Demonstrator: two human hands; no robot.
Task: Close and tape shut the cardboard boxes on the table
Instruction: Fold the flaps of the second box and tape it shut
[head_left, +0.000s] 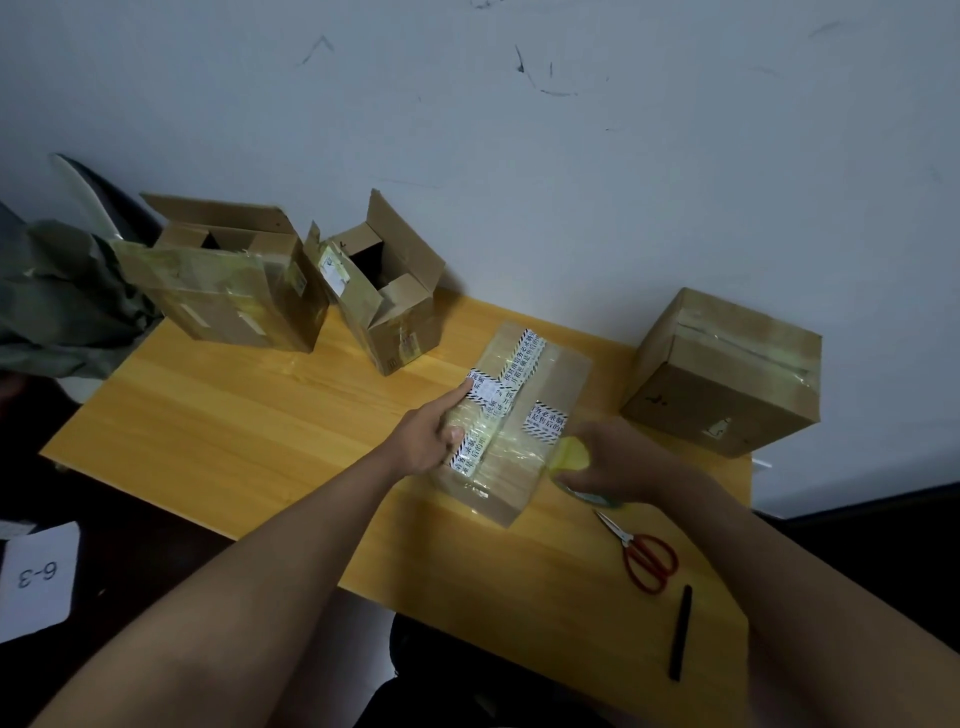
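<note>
A closed flat cardboard box (550, 379) with printed black-and-white labels and shiny tape lies in the middle of the wooden table (234, 415). My left hand (434, 431) presses on the box's left edge, index finger stretched along it and thumb on top. My right hand (618, 462) grips a roll of clear yellowish tape (571, 457) at the box's near right corner; most of the roll is hidden by the hand. A closed, taped box (727, 374) stands at the right. Two open boxes stand at the back: a large one (228, 291) and a smaller one (389, 306).
Red-handled scissors (647, 553) and a black pen (680, 631) lie on the table near its front right edge. A dark green cloth (62, 312) hangs off the left end. A white paper marked 6-3 (39, 577) lies below the table at left. A wall backs the table.
</note>
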